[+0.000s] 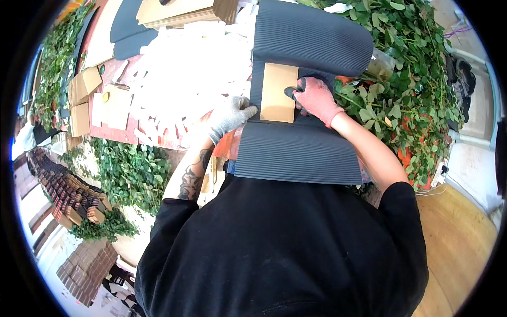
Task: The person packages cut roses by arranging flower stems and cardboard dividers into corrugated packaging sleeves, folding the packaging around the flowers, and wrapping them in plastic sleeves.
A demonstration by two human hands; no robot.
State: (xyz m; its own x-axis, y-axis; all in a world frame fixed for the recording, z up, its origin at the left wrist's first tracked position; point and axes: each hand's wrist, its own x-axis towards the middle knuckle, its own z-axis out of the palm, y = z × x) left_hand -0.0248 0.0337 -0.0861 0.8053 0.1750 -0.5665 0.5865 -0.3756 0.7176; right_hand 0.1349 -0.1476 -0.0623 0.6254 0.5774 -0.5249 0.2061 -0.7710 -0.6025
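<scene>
A flat brown cardboard rectangle [279, 98] lies on a dark ribbed sheet [301, 153] in front of me. My right hand [318, 99], in a pink glove with dark fingertips, is at the cardboard's right edge. Its thumb reaches over the board while the other fingers curl; whatever is inside them is hidden. At the sheet's left edge is my left hand [231, 115] in a grey glove, its thumb apart from loosely bent fingers. I see nothing held in it. More ribbed dark sheet [309, 39] stretches beyond the cardboard.
White paper pieces [193, 68] cover the table's left part. Behind them stands a stack of cardboard [187, 13]. Folded brown boxes [84, 87] lie further left. Leafy greenery [393, 79] crowds the right side, and a wooden board [454, 243] is at lower right.
</scene>
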